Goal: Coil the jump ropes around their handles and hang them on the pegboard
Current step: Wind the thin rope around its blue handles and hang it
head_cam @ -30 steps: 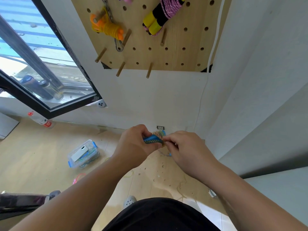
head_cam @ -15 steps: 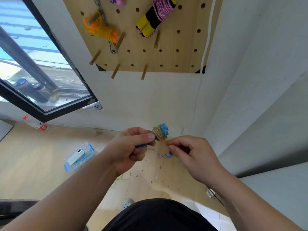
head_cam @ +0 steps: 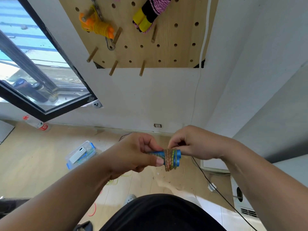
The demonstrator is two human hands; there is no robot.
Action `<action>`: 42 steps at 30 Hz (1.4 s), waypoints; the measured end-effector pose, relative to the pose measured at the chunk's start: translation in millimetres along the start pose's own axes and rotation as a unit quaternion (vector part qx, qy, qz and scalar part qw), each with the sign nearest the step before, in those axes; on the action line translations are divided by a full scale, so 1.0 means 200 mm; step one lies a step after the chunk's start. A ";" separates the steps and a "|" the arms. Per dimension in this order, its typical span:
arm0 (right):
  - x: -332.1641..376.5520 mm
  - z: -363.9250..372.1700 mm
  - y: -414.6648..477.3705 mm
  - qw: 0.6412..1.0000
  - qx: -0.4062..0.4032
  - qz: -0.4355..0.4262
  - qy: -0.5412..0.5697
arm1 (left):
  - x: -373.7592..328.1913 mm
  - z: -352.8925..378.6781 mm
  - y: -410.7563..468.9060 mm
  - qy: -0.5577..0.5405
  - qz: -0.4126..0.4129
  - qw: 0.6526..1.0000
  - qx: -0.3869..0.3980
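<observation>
A jump rope with blue handles (head_cam: 168,156) and a multicoloured cord wound round them is held at waist height. My left hand (head_cam: 138,154) grips the handles at their left end, thumb on top. My right hand (head_cam: 193,144) sits at the right end with curled fingers pinching the cord at the coil. On the wooden pegboard (head_cam: 166,47) above hang a coiled orange rope (head_cam: 98,25) and a pink rope with yellow-and-black handles (head_cam: 150,12). Several bare pegs (head_cam: 113,67) stick out along the board's lower rows.
A window (head_cam: 33,72) is open at left. On the wooden floor lie a clear plastic box (head_cam: 81,154) with blue clips, a bottle (head_cam: 39,125), and loose cord scraps (head_cam: 115,180). A black cable (head_cam: 216,190) trails at right beside a white appliance (head_cam: 240,197).
The bundle has turned so the handles lie level. My right hand moved up from below the coil to its right end. The dangling blue cord end no longer shows.
</observation>
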State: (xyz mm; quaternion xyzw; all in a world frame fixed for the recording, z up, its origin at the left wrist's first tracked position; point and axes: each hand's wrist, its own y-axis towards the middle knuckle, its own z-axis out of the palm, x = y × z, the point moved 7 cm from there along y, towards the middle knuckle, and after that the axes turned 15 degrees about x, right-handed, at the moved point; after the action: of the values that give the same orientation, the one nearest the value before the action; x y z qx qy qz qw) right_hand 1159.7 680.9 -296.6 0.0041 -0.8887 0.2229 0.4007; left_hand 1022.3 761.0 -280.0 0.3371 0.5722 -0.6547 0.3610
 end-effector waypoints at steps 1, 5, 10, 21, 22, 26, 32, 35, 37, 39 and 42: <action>0.01 -0.01 0.02 1.000 0.010 0.001 -0.011 | 0.00 0.00 0.00 0.039 -0.010 0.999 -0.005; 0.05 -0.03 0.09 0.997 0.038 0.023 -0.060 | -0.03 -0.02 0.02 0.202 -0.036 0.978 -0.026; 0.12 -0.05 0.15 0.991 0.014 0.054 -0.121 | -0.02 -0.07 0.03 0.334 -0.085 0.930 -0.126; 0.18 -0.02 0.02 0.966 -0.231 0.100 0.059 | -0.01 -0.18 0.02 0.265 -0.020 0.908 -0.324; 0.19 -0.01 0.00 0.962 -0.247 0.096 0.065 | -0.01 -0.20 0.02 0.234 -0.018 0.914 -0.330; 0.19 0.07 -0.06 0.945 -0.307 0.060 0.093 | -0.01 -0.25 0.00 0.087 0.002 0.933 -0.348; 0.12 0.09 -0.15 0.895 -0.360 -0.007 0.263 | 0.03 -0.17 0.04 -0.144 0.059 0.950 -0.269; 0.12 0.08 -0.18 0.871 -0.367 -0.052 0.322 | 0.02 -0.13 0.06 -0.201 0.085 0.950 -0.222; 0.12 0.07 -0.20 0.861 -0.380 -0.074 0.331 | 0.01 -0.09 0.07 -0.228 0.090 0.952 -0.183; 0.13 0.07 -0.22 0.857 -0.390 -0.087 0.326 | -0.01 -0.07 0.06 -0.239 0.097 0.953 -0.157; 0.13 0.06 -0.24 0.848 -0.413 -0.097 0.318 | -0.05 -0.08 0.04 -0.216 0.105 0.957 -0.165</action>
State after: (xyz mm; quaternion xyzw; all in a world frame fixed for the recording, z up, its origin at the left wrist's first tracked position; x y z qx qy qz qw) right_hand 1142.6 637.2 -265.0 -0.1468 -0.7175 -0.2157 0.6459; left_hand 1034.1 776.5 -277.2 0.1820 0.5420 -0.5669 0.5931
